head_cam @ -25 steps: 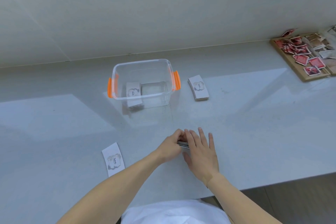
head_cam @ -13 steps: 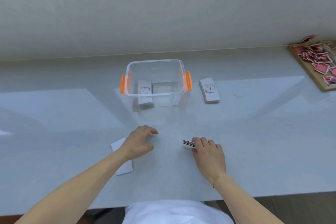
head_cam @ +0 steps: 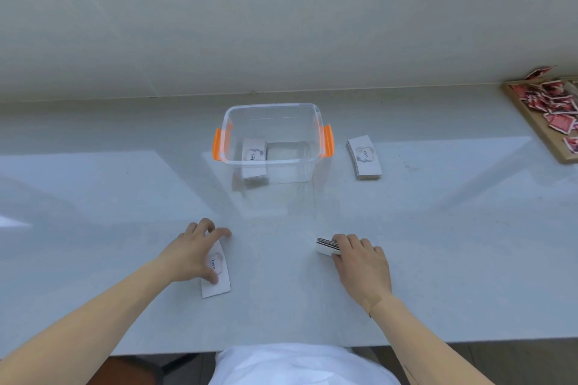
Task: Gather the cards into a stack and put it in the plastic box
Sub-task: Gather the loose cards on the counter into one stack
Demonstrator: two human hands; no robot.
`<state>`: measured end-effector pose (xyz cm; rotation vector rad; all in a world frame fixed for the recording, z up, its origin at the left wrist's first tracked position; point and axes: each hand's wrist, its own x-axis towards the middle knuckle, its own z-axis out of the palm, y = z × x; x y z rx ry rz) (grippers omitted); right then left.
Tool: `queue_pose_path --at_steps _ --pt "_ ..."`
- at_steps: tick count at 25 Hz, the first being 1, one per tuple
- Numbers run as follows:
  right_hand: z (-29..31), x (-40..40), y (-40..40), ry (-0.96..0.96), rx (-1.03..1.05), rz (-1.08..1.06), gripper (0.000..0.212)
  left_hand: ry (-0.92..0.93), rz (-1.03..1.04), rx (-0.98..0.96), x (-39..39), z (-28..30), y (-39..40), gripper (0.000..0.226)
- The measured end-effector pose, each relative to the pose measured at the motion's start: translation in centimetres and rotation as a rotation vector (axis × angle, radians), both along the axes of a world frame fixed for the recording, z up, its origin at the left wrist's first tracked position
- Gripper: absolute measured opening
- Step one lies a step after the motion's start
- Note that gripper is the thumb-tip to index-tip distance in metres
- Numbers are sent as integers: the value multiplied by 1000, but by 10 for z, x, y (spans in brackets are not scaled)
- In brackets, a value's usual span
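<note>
A clear plastic box (head_cam: 272, 162) with orange side clips stands in the middle of the counter, and a small stack of white cards (head_cam: 254, 153) lies inside at its left. A second white stack (head_cam: 364, 158) rests on the counter just right of the box. Near the front, my left hand (head_cam: 194, 251) lies over a single white "love" card (head_cam: 217, 272), fingers spread and touching its ends. My right hand (head_cam: 359, 261) holds a thin stack of cards (head_cam: 327, 246) against the counter, with the stack's left end showing.
A wooden tray (head_cam: 538, 134) with several red-backed cards sits at the far right. A tiled wall rises behind the counter. The counter's front edge runs just in front of my body.
My left hand left the stack, moved left and came down on the single white card. My right hand stayed on the stack. The view shifted slightly.
</note>
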<state>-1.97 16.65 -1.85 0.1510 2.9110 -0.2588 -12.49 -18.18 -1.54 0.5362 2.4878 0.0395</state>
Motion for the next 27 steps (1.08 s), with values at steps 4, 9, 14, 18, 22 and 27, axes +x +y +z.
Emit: queue_pose_path --at_steps 4,9,14,18,22,27 --pt "0 0 1 -3 -7 0 24 79 -255 -164 -12 10 7 54" --pt "-1 -1 2 -1 0 3 27 16 -201 151 -32 35 27 9" --pt "-5 2 1 58 -24 -8 49 292 64 522 -30 40 90 20" --pt "-4 7 -2 142 -35 -23 76 224 133 579 -7 22 145 24" --pt "-5 10 -4 168 -26 -23 86 -35 -20 671 14 8 178 33" --pt "-8 9 -5 181 15 -10 85 -346 130 775 25 8 191 49"
